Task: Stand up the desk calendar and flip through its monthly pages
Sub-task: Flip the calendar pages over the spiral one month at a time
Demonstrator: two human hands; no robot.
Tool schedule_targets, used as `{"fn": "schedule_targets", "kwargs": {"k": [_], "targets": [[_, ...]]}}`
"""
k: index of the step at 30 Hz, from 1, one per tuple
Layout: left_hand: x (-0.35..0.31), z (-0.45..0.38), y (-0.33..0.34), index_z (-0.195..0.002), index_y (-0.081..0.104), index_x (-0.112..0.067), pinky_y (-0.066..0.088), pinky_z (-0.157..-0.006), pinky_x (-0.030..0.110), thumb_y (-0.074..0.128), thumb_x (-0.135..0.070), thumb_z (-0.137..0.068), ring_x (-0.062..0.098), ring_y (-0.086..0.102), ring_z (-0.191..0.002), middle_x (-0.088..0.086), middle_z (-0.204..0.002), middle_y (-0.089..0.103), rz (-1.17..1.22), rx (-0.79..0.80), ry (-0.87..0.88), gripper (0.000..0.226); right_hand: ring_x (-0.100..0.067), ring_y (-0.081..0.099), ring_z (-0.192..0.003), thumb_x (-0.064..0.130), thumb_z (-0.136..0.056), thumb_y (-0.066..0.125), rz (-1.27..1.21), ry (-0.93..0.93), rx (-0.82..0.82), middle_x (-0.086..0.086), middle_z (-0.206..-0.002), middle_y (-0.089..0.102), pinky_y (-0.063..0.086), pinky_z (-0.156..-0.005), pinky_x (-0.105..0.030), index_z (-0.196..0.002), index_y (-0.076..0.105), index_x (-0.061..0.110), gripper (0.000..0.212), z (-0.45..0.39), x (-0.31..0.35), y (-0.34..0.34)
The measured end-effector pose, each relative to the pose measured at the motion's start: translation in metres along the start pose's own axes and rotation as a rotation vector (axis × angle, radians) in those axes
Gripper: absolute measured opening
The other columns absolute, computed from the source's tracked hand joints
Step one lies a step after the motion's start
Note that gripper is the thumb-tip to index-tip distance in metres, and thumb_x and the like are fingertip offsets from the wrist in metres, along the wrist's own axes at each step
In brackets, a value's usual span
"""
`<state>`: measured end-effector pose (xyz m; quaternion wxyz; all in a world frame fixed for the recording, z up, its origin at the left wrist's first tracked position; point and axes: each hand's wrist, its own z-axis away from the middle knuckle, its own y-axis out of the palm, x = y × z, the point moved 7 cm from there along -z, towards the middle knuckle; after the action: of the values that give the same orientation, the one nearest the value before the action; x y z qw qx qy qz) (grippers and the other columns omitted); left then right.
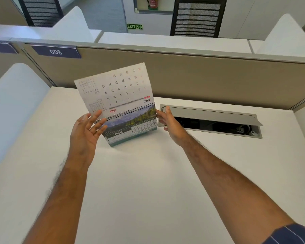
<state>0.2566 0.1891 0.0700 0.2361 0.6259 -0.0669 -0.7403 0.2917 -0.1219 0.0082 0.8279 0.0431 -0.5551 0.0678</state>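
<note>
The left hand [85,127] is open, fingers fanned against the raised page [116,88]; the right hand [167,120], open too, steadies the desk calendar [130,127] standing between them. Carry the page fully over the spiral binding [130,112] beyond, keeping the base planted.

Raised calendar page [116,90], seen upside down: "APRIL", "2026" in red, dates 1–30, small grids marked "MAR" and "MAY". Front page of the standing desk calendar [130,128]: "APRIL" beside a small date grid. Partition nameplate [56,51], far left: "008". Green wall sign [134,26], far: "EXIT" with arrow.
</note>
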Motion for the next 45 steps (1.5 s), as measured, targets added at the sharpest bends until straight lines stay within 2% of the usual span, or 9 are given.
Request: {"fn": "schedule_targets", "kwargs": {"k": [9, 13, 16, 20, 24, 33, 40, 43, 45], "targets": [[0.006, -0.005, -0.009, -0.132, 0.058, -0.017, 0.062, -0.100, 0.041, 0.063, -0.036, -0.107, 0.028, 0.074, -0.122, 0.004, -0.138, 0.074, -0.110, -0.042, 0.016, 0.032, -0.022, 0.039, -0.151, 0.081, -0.100, 0.010, 0.006, 0.003, -0.011, 0.011, -0.161, 0.048, 0.021, -0.125, -0.060, -0.117, 0.058, 0.069, 0.052, -0.002, -0.002, 0.001], [0.009, -0.003, -0.023, -0.120, 0.064, -0.019, 0.063, -0.093, 0.035, 0.066, -0.028, -0.104, 0.021, 0.074, -0.107, 0.003, -0.121, 0.078, -0.052, -0.167, 0.069, 0.018, -0.024, 0.037, -0.153, 0.079, -0.101, 0.009, 0.012, 0.003, -0.018, 0.009, -0.163, 0.046, 0.020, -0.125, -0.061, -0.135, 0.055, 0.061, 0.060, -0.003, -0.003, 0.001], [0.023, 0.000, -0.039, -0.116, 0.065, -0.020, 0.060, -0.089, 0.033, 0.068, -0.022, -0.102, 0.019, 0.068, -0.105, -0.001, -0.112, 0.072, -0.193, -0.317, 0.078, 0.014, -0.024, 0.037, -0.154, 0.078, -0.102, 0.009, 0.003, 0.008, -0.021, 0.009, -0.164, 0.046, 0.020, -0.125, -0.060, -0.144, 0.053, 0.055, 0.065, -0.003, -0.004, 0.001], [0.058, 0.006, -0.052, -0.141, 0.062, -0.014, 0.047, -0.114, 0.040, 0.070, -0.023, -0.102, 0.024, 0.060, -0.133, 0.004, -0.139, 0.067, -0.533, -0.354, -0.053, 0.041, -0.023, 0.036, -0.154, 0.078, -0.102, 0.009, 0.017, 0.001, -0.014, 0.012, -0.165, 0.044, 0.021, -0.125, -0.059, -0.140, 0.052, 0.060, 0.060, -0.002, -0.004, 0.002], [0.085, 0.018, -0.050, -0.154, 0.057, -0.015, 0.042, -0.110, 0.036, 0.071, -0.027, -0.103, 0.022, 0.053, -0.141, 0.006, -0.158, 0.057, -0.660, -0.270, -0.120, 0.054, -0.022, 0.035, -0.155, 0.078, -0.102, 0.009, 0.030, 0.008, 0.000, 0.012, -0.166, 0.042, 0.020, -0.126, -0.059, -0.154, 0.047, 0.049, 0.071, -0.004, -0.007, 0.003], [0.101, 0.037, -0.041, -0.158, 0.052, -0.032, 0.043, -0.106, 0.036, 0.072, -0.023, -0.103, 0.011, 0.048, -0.132, -0.004, -0.163, 0.049, -0.704, -0.207, -0.130, 0.059, -0.015, 0.037, -0.149, 0.081, -0.100, 0.010, 0.038, -0.015, 0.017, 0.023, -0.157, 0.044, 0.020, -0.125, -0.059, -0.110, 0.055, 0.084, 0.047, -0.001, -0.004, 0.005], [0.090, 0.039, -0.042, -0.152, 0.060, -0.025, 0.046, -0.102, 0.037, 0.074, -0.019, -0.101, 0.012, 0.052, -0.130, 0.000, -0.158, 0.056, -0.652, -0.259, -0.095, 0.053, -0.017, 0.035, -0.151, 0.080, -0.101, 0.010, 0.043, -0.008, 0.019, 0.022, -0.158, 0.044, 0.019, -0.126, -0.061, -0.108, 0.056, 0.085, 0.047, 0.001, -0.003, 0.006], [0.087, 0.041, -0.047, -0.142, 0.068, -0.018, 0.050, -0.102, 0.035, 0.076, -0.016, -0.099, 0.019, 0.063, -0.130, 0.002, -0.141, 0.070, -0.602, -0.301, -0.068, 0.044, -0.020, 0.035, -0.153, 0.079, -0.101, 0.009, 0.049, -0.006, 0.019, 0.019, -0.162, 0.043, 0.019, -0.126, -0.061, -0.108, 0.054, 0.086, 0.046, 0.002, -0.002, 0.006], [0.087, 0.043, -0.050, -0.135, 0.070, -0.016, 0.053, -0.090, 0.029, 0.079, -0.021, -0.098, 0.022, 0.068, -0.121, 0.003, -0.128, 0.075, -0.557, -0.323, -0.071, 0.038, -0.016, 0.037, -0.149, 0.078, -0.102, 0.009, 0.044, -0.001, 0.010, 0.020, -0.158, 0.044, 0.019, -0.126, -0.060, -0.117, 0.055, 0.080, 0.048, 0.002, -0.002, 0.006]]}}
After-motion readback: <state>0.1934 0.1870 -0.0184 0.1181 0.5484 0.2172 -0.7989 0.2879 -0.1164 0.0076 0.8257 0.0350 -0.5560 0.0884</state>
